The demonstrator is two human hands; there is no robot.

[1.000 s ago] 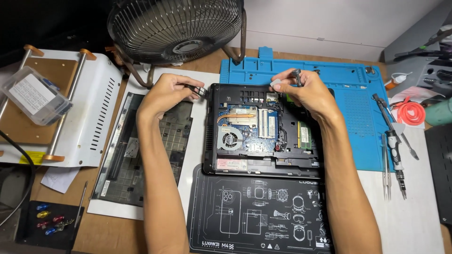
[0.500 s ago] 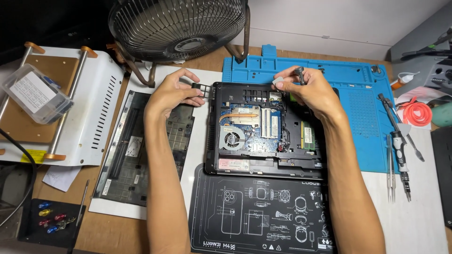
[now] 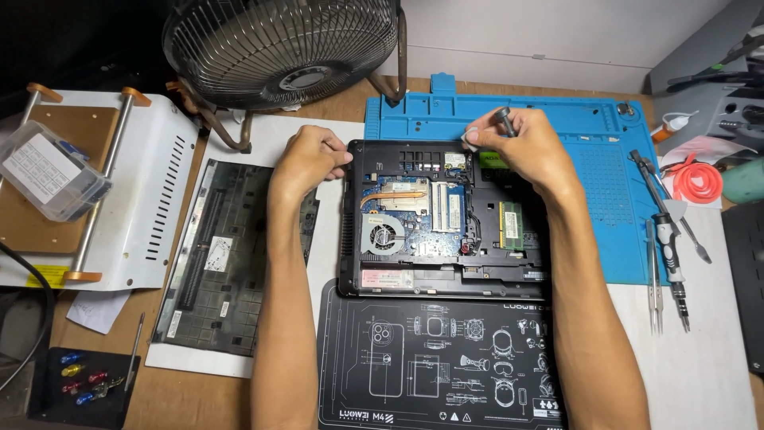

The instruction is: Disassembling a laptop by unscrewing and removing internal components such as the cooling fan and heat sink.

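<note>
The opened laptop base [image 3: 446,219] lies on the worktop [image 3: 700,358], its far edge over the blue mat [image 3: 589,159]. Its bottom cover [image 3: 231,255] is already off, lying left of the base; fan, heat pipe and boards remain inside. The right hand [image 3: 521,147] pinches a screwdriver [image 3: 504,121] over the base's far edge. The left hand [image 3: 309,159] grips the far-left corner.

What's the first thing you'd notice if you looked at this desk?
Probably the opened laptop in the middle, with its fan and green boards showing. The left hand grips its top left corner, and the right hand holds a screwdriver over its top edge. Behind them stands a big round metal fan.
</note>
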